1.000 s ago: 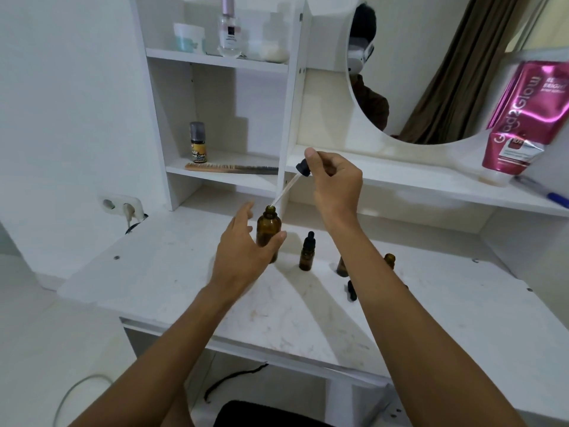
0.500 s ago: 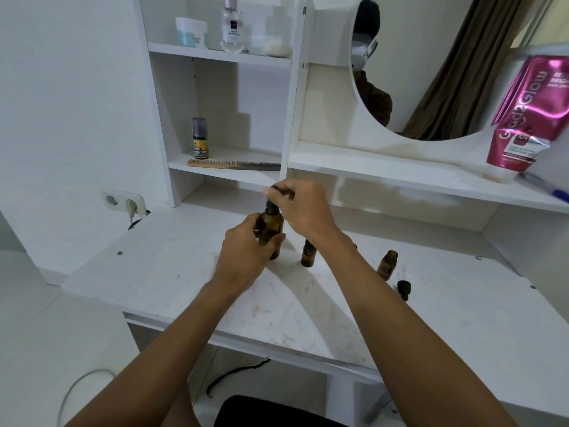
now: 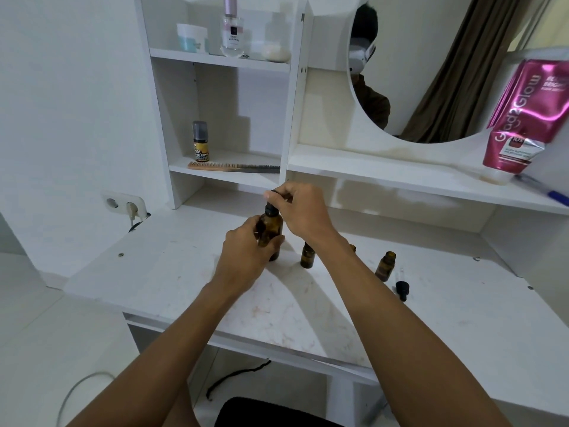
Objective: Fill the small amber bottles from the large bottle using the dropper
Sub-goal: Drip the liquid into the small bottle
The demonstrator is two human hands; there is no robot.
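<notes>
The large amber bottle [image 3: 272, 226] stands upright on the white marbled desk [image 3: 277, 306]. My left hand [image 3: 246, 254] wraps around its lower body. My right hand [image 3: 300, 211] pinches the black dropper cap [image 3: 271, 208] seated on the bottle's neck; the pipette is down inside. One small amber bottle [image 3: 307, 255] stands just right of the large one, its top hidden by my right wrist. Another small bottle [image 3: 386, 266] stands open further right, and a loose black dropper cap [image 3: 401, 289] lies beside it. A third small bottle [image 3: 353, 248] peeks out behind my right forearm.
Shelves rise behind the desk with a comb [image 3: 234, 166], a small yellow-labelled bottle [image 3: 200, 141], a jar and a perfume bottle [image 3: 232, 29]. A pink tube [image 3: 523, 118] leans on the right ledge under a round mirror. A wall socket [image 3: 126, 206] sits left.
My right hand brought the dropper down from above and set it into the large bottle's neck. My left hand closed around the bottle. The view shifted slightly.
</notes>
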